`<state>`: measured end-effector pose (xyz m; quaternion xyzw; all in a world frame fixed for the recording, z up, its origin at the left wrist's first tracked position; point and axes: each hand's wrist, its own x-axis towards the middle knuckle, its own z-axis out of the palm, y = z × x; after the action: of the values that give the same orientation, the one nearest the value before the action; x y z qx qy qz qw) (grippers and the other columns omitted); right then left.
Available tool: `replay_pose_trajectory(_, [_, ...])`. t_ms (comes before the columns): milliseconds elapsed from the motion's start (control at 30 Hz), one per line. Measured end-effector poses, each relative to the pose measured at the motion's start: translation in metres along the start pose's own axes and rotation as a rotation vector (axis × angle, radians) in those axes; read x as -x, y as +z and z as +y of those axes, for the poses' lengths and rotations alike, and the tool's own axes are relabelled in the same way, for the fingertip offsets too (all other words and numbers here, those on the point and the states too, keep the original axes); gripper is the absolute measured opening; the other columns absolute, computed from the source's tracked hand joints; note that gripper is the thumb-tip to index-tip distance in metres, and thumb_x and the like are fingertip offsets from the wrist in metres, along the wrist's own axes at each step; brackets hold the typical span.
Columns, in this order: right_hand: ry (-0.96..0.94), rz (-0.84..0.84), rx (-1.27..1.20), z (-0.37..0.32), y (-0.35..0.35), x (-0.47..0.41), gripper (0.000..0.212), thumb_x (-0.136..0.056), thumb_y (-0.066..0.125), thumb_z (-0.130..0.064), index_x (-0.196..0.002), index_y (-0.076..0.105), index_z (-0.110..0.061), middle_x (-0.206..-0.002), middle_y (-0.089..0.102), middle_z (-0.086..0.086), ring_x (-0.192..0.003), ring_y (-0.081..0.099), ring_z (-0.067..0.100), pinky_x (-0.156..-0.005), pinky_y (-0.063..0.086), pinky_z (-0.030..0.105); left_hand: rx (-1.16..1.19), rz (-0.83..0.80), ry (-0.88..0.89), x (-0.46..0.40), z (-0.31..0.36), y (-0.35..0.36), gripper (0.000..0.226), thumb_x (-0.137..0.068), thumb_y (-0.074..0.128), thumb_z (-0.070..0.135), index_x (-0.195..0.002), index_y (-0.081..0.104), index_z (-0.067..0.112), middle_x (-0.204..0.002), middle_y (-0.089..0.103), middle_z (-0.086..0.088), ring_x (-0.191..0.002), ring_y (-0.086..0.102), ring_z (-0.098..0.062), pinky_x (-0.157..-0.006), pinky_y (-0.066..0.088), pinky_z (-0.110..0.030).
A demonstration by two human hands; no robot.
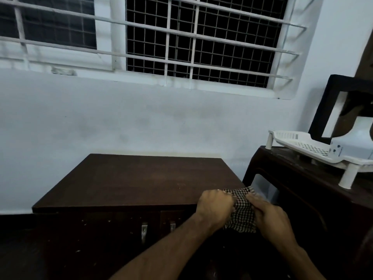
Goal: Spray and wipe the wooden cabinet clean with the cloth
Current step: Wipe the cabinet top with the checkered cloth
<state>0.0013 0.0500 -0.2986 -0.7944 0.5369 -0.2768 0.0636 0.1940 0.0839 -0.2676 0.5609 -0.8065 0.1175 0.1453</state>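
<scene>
Cloth: a black-and-white checked cloth (242,211), bunched between both hands at the front right corner of the wooden cabinet (141,178); its upper edge lies on the cabinet top, the rest hangs past the front edge.
Left grip: the left hand (215,207) has its fingers curled into the cloth's left side, knuckles up, over the front edge of the cabinet.
Right grip: the right hand (270,219) pinches the cloth's right side, fingers pointing up and left toward the other hand.
Governing relation: the unwiped top extends leftward and away from both grips; its long axis runs left to right, parallel to the wall (141,118). The left hand is nearer that surface.
Judgement: the cloth appears to be being gathered or folded before a wipe.
Spray bottle: none in view.
Neighbouring items: a white perforated rack (302,146) stands on a dark side table (292,178) just right of the cabinet.
Writing: no readable brand, label or text.
</scene>
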Motion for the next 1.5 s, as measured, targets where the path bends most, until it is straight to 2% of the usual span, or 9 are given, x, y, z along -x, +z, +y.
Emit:
replay_pose_trajectory(67, [-0.019, 0.024, 0.016, -0.007, 0.009, 0.000, 0.051, -0.094, 0.052, 0.010, -0.141, 0.056, -0.011, -0.149, 0.050, 0.005, -0.140, 0.046, 0.021, -0.106, 0.020, 0.009, 0.023, 0.045, 0.010, 0.008, -0.008, 0.000, 0.024, -0.099, 0.057, 0.034, -0.112, 0.068, 0.017, -0.111, 0.073, -0.011, -0.102, 0.068, -0.034, -0.077, 0.053, -0.042])
replay_pose_trajectory(233, [-0.190, 0.199, 0.171, -0.041, 0.041, 0.001, 0.055, -0.068, 0.071, 0.015, -0.114, 0.077, -0.014, -0.119, 0.074, 0.005, -0.111, 0.071, 0.026, -0.106, 0.038, 0.041, 0.073, 0.124, 0.017, 0.041, -0.045, 0.006, 0.024, -0.097, 0.060, 0.032, -0.114, 0.069, 0.018, -0.119, 0.072, -0.007, -0.110, 0.068, -0.031, -0.086, 0.057, -0.042])
replay_pose_trajectory(633, [-0.465, 0.276, 0.078, -0.221, 0.125, 0.009, 0.038, -0.076, 0.073, -0.007, -0.108, 0.079, -0.026, -0.110, 0.077, -0.008, -0.098, 0.072, 0.017, -0.105, 0.046, 0.044, 0.089, 0.178, -0.193, 0.197, -0.197, -0.040, 0.038, -0.099, 0.059, 0.040, -0.137, 0.064, 0.032, -0.143, 0.063, 0.009, -0.134, 0.057, -0.014, -0.115, 0.043, -0.033])
replay_pose_trajectory(800, [-0.545, 0.212, -0.046, -0.310, 0.163, 0.014, 0.029, -0.082, 0.065, -0.021, -0.107, 0.078, -0.029, -0.102, 0.078, -0.011, -0.084, 0.067, 0.018, -0.088, 0.052, 0.035, 0.047, 0.204, -0.369, 0.271, -0.256, -0.070, 0.035, -0.089, 0.073, 0.039, -0.123, 0.074, 0.034, -0.129, 0.072, 0.009, -0.120, 0.068, -0.019, -0.100, 0.054, -0.035])
replay_pose_trajectory(900, [-0.573, 0.229, -0.075, -0.370, 0.178, 0.020, 0.019, -0.080, 0.073, -0.020, -0.096, 0.079, -0.028, -0.085, 0.076, -0.010, -0.072, 0.062, 0.017, -0.073, 0.052, 0.028, 0.006, 0.221, -0.507, 0.311, -0.289, -0.085, 0.039, -0.081, 0.064, 0.049, -0.115, 0.077, 0.035, -0.116, 0.078, 0.004, -0.101, 0.076, -0.024, -0.085, 0.062, -0.039])
replay_pose_trajectory(1000, [-0.613, 0.187, -0.056, -0.412, 0.191, 0.025, 0.019, -0.086, 0.061, -0.022, -0.095, 0.077, -0.026, -0.084, 0.074, -0.006, -0.077, 0.060, 0.020, -0.077, 0.053, 0.034, 0.014, 0.183, -0.641, 0.331, -0.306, -0.099, 0.035, -0.085, 0.070, 0.040, -0.119, 0.076, 0.033, -0.112, 0.079, -0.001, -0.098, 0.075, -0.031, -0.084, 0.060, -0.039])
replay_pose_trajectory(1100, [-0.610, 0.186, -0.076, -0.424, 0.196, 0.026, 0.016, -0.086, 0.063, -0.020, -0.093, 0.076, -0.026, -0.081, 0.072, -0.006, -0.078, 0.060, 0.021, -0.078, 0.053, 0.035, 0.035, 0.222, -0.655, 0.335, -0.306, -0.099, 0.032, -0.084, 0.077, 0.024, -0.116, 0.078, 0.029, -0.115, 0.078, 0.000, -0.101, 0.075, -0.030, -0.086, 0.059, -0.039])
replay_pose_trajectory(1333, [-0.638, 0.232, -0.080, -0.374, 0.183, 0.017, 0.029, -0.079, 0.075, -0.019, -0.106, 0.078, -0.032, -0.094, 0.078, -0.010, -0.079, 0.064, 0.016, -0.088, 0.051, 0.036, 0.035, 0.280, -0.564, 0.317, -0.273, -0.094, 0.031, -0.083, 0.071, 0.037, -0.112, 0.080, 0.029, -0.118, 0.076, 0.004, -0.110, 0.074, -0.020, -0.094, 0.058, -0.035])
replay_pose_trajectory(1500, [-0.543, 0.238, -0.095, -0.335, 0.171, 0.015, 0.029, -0.081, 0.076, -0.022, -0.108, 0.077, -0.033, -0.103, 0.077, -0.016, -0.083, 0.062, 0.010, -0.083, 0.042, 0.024, -0.046, 0.223, -0.541, 0.280, -0.238, -0.086, 0.026, -0.095, 0.060, 0.038, -0.118, 0.072, 0.034, -0.124, 0.073, 0.011, -0.109, 0.070, -0.020, -0.086, 0.056, -0.034])
